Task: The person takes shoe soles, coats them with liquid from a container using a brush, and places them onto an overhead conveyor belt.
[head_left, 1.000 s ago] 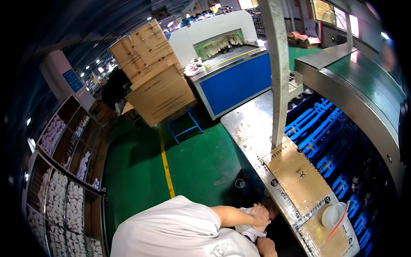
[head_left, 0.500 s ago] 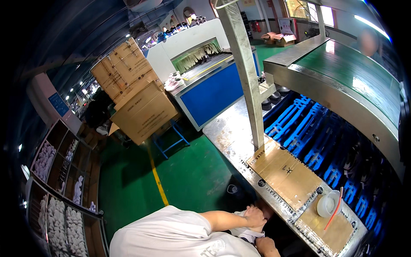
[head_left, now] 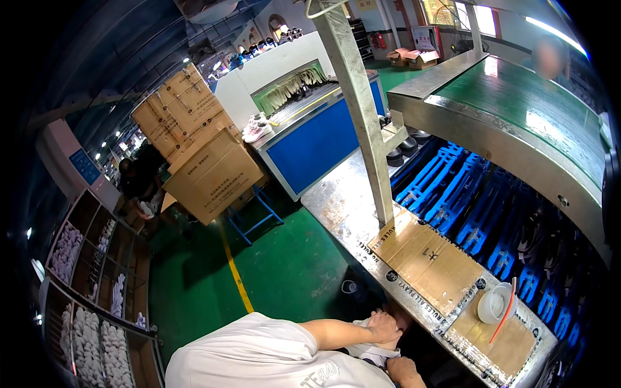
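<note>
Low in front of my body, a white shoe (head_left: 370,352) with dark trim sits between my hands, partly covered by my fingers and shirt. My left hand (head_left: 385,327) is closed over its upper end, fingers bent. At the other end my right hand (head_left: 402,370) curls against it, its fingertips partly hidden. To the right stands a metal workbench (head_left: 336,197) covered in part by taped cardboard (head_left: 427,258). On that cardboard rests a white bowl (head_left: 493,306) with a red stick-like handle (head_left: 503,320) leaning across its rim.
Blue racks (head_left: 446,187) line the conveyor (head_left: 517,97) beyond the bench, beside a metal post (head_left: 362,116). Shelves of white shoes (head_left: 90,336) stand left. Cartons (head_left: 213,174) sit on a blue stand (head_left: 255,216); a person (head_left: 143,187) is behind them. A blue-sided machine (head_left: 317,149) stands ahead.
The view has shifted slightly, so the surroundings sit a little further left. The person by the cartons shows more clearly, with a white item in hand. My hands keep their hold.
</note>
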Available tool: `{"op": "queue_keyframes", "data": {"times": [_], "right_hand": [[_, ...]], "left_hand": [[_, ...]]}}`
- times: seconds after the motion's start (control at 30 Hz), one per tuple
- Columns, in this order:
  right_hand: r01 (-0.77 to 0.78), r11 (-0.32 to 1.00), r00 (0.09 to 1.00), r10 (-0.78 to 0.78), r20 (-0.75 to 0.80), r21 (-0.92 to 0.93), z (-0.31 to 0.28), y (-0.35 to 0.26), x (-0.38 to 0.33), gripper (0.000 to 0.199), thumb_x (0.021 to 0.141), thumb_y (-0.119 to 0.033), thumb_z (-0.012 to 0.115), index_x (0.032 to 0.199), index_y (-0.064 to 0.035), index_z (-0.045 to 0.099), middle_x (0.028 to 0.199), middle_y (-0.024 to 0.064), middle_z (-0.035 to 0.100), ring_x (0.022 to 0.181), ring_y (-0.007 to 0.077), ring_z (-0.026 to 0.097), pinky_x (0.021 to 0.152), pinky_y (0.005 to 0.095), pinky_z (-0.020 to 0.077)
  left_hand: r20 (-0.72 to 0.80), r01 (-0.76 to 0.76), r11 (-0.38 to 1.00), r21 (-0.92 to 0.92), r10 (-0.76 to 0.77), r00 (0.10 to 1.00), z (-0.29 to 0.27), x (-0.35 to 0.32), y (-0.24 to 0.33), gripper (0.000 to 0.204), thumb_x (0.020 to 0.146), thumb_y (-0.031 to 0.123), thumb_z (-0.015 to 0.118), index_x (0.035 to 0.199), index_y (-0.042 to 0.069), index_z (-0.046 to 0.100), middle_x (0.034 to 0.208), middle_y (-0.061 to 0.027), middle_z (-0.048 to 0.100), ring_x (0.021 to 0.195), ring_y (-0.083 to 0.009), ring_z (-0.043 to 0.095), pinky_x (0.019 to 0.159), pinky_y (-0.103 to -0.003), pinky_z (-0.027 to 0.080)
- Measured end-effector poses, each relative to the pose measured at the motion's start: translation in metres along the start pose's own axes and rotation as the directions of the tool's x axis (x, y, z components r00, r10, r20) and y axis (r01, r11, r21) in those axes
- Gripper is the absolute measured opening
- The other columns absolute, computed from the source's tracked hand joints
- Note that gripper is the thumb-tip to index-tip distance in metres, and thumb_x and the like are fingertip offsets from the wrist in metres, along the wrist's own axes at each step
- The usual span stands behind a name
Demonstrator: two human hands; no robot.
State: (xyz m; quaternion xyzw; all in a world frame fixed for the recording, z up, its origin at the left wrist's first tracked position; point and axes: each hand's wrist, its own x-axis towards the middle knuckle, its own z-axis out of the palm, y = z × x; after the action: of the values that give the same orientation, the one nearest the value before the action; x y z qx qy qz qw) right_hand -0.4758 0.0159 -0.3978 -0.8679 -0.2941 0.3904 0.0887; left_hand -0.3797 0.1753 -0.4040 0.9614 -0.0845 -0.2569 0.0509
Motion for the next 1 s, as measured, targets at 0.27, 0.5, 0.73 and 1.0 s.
{"op": "queue_keyframes", "data": {"times": [0.27, 0.5, 0.73, 1.0], "right_hand": [[0.000, 1.000, 1.000, 0.000, 0.017, -0.007, -0.001, 0.001, 0.000, 0.029, 0.093, -0.017, 0.053, 0.107, -0.0074, 0.077, 0.112, 0.0183, 0.076, 0.105, 0.0333, 0.074, 0.087, 0.0451, 0.0594], [-0.003, 1.000, 1.000, 0.003, 0.017, -0.022, 0.006, 0.003, 0.003, 0.029, 0.093, -0.018, 0.054, 0.107, -0.0081, 0.077, 0.112, 0.0189, 0.076, 0.105, 0.0331, 0.074, 0.088, 0.0445, 0.0592], [0.036, 0.999, 0.998, -0.034, -0.057, 0.028, 0.010, 0.005, 0.003, 0.026, 0.089, -0.022, 0.061, 0.100, -0.0044, 0.077, 0.103, 0.0206, 0.076, 0.098, 0.0363, 0.075, 0.084, 0.0479, 0.0608], [-0.009, 1.000, 1.000, 0.009, 0.026, -0.004, -0.002, -0.001, -0.002, 0.028, 0.092, -0.017, 0.056, 0.108, -0.0077, 0.077, 0.115, 0.0172, 0.075, 0.108, 0.0327, 0.073, 0.090, 0.0448, 0.0590]], "left_hand": [[0.079, -0.004, 0.999, -0.041, 0.007, 0.997, -0.004, 0.002, 0.001, 0.070, 0.087, 0.060, 0.058, 0.106, -0.004, 0.076, 0.117, -0.0275, 0.070, 0.119, -0.0455, 0.058, 0.104, -0.053, 0.044], [0.047, 0.007, 1.000, -0.028, -0.006, 0.999, -0.005, 0.000, 0.002, 0.070, 0.087, 0.061, 0.058, 0.104, -0.005, 0.076, 0.116, -0.0294, 0.069, 0.119, -0.0452, 0.058, 0.104, -0.054, 0.043], [0.076, -0.002, 0.999, -0.046, 0.005, 0.997, -0.009, -0.001, 0.002, 0.070, 0.087, 0.061, 0.059, 0.105, -0.005, 0.076, 0.116, -0.0269, 0.070, 0.119, -0.0438, 0.059, 0.103, -0.053, 0.045], [0.037, 0.006, 1.000, 0.023, -0.007, 0.999, -0.002, 0.001, 0.002, 0.058, 0.086, 0.054, 0.059, 0.101, 0.002, 0.079, 0.113, -0.0224, 0.073, 0.116, -0.0410, 0.061, 0.098, -0.053, 0.047]]}}
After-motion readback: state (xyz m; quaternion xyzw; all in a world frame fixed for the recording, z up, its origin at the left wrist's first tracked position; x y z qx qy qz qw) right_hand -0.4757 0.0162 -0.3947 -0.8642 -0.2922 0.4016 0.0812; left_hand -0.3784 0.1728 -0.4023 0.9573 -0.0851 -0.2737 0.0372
